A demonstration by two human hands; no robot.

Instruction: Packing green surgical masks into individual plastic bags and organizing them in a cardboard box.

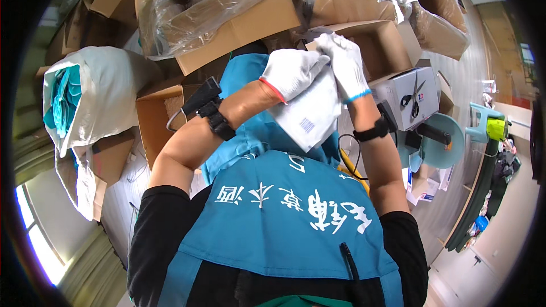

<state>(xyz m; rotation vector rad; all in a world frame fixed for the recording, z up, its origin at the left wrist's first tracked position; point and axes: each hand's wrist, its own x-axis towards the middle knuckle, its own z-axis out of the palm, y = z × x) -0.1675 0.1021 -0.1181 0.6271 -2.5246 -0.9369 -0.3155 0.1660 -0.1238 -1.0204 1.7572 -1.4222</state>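
Note:
A flat white packet (304, 115) with a barcode hangs in front of my apron, tilted, above my lap. My left hand (293, 74), in a white knit glove with a red cuff, is closed on its upper left edge. At its top, my right hand (346, 65), in a white glove with a blue cuff, is closed too, and its fingertips meet those of the left. The gloves cover the packet's upper end, so I cannot see how the fingers grip it.
Ahead stands a carton (239, 23) lined with clear plastic, and right of it another carton (352, 8) holds white packets. A small open carton (392, 45) is beyond my right hand. Black scissors (414, 100) lie on a white box (392, 94). At left sits a white sack (108, 96) of teal bags.

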